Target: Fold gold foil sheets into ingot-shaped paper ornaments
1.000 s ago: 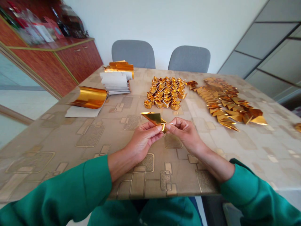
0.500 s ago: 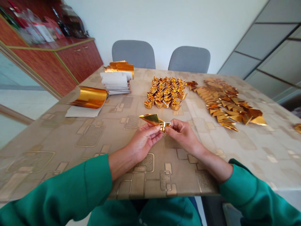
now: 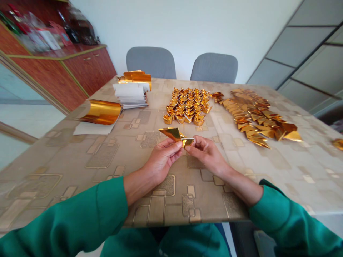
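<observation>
A partly folded piece of gold foil paper point(image 3: 173, 133) is held between my two hands above the table. My left hand point(image 3: 164, 157) pinches its middle, thumb on top, with a pointed gold flap sticking out to the upper left. On the other end, my right hand point(image 3: 205, 151) grips a smaller folded part with thumb and fingertips; a thin white edge shows there. Beyond my hands stand rows of finished-looking gold paper ingots point(image 3: 187, 105). To the right lies a spread of flat, pointed folded gold pieces point(image 3: 254, 114).
On the left are a curled gold sheet point(image 3: 103, 111) over white paper and a stack of white-backed sheets point(image 3: 131, 94). Two grey chairs point(image 3: 150, 62) stand behind the patterned table point(image 3: 104, 185). A wooden cabinet point(image 3: 88, 66) is at far left. One gold piece point(image 3: 338, 144) lies at the right edge.
The fold at the right end of the foil paper has shifted slightly, its white edge now a thinner line. Both hands keep their grip in nearly the same place.
</observation>
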{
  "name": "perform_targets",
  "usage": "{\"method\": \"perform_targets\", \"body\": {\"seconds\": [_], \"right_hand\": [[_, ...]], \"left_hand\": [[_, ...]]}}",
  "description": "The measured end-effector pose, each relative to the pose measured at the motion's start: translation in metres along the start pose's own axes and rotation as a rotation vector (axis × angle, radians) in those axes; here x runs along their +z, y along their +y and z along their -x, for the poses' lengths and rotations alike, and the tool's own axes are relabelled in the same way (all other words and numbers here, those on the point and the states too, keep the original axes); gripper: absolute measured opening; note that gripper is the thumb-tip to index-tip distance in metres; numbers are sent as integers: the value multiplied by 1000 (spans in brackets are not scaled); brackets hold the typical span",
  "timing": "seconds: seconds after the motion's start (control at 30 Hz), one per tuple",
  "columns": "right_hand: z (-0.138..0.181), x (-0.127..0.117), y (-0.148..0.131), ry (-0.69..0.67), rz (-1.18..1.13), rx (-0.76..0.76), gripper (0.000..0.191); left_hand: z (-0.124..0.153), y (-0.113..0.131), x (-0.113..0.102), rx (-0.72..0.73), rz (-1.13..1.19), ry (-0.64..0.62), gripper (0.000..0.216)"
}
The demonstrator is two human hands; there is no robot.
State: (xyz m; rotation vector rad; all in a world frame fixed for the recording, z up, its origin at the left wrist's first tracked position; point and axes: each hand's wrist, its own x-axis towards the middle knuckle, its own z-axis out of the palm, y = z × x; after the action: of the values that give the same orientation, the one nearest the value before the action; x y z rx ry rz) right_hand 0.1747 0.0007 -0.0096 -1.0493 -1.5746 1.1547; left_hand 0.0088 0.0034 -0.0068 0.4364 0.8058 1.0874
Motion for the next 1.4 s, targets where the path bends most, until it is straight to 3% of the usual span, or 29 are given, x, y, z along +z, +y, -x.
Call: {"method": "perform_targets", "body": {"seconds": [0.43, 0.57, 0.73, 0.93, 1.13, 1.3, 1.4], "right_hand": [[1, -2, -3, 8, 103, 31, 44], [-2, -4, -1, 77, 131, -22, 43], [-2, -3, 2, 107, 92, 22, 41], [-1, -3, -6, 111, 58, 17, 41], [-2, -4, -9, 164, 31, 18, 41], [-2, -5, -9, 165, -7, 30, 40], [-1, -6, -11, 157, -5, 39, 40]], "left_hand": [[1, 3, 0, 28, -27, -57, 27], [1, 3, 0, 62, -50, -18, 29], [4, 0, 0, 163, -146, 15, 39], [4, -1, -1, 356, -285, -18, 33], [-3, 0, -6, 583, -528, -82, 10], [-4, 11, -10, 867, -898, -116, 12], [-1, 19, -10, 946, -990, -55, 15]]}}
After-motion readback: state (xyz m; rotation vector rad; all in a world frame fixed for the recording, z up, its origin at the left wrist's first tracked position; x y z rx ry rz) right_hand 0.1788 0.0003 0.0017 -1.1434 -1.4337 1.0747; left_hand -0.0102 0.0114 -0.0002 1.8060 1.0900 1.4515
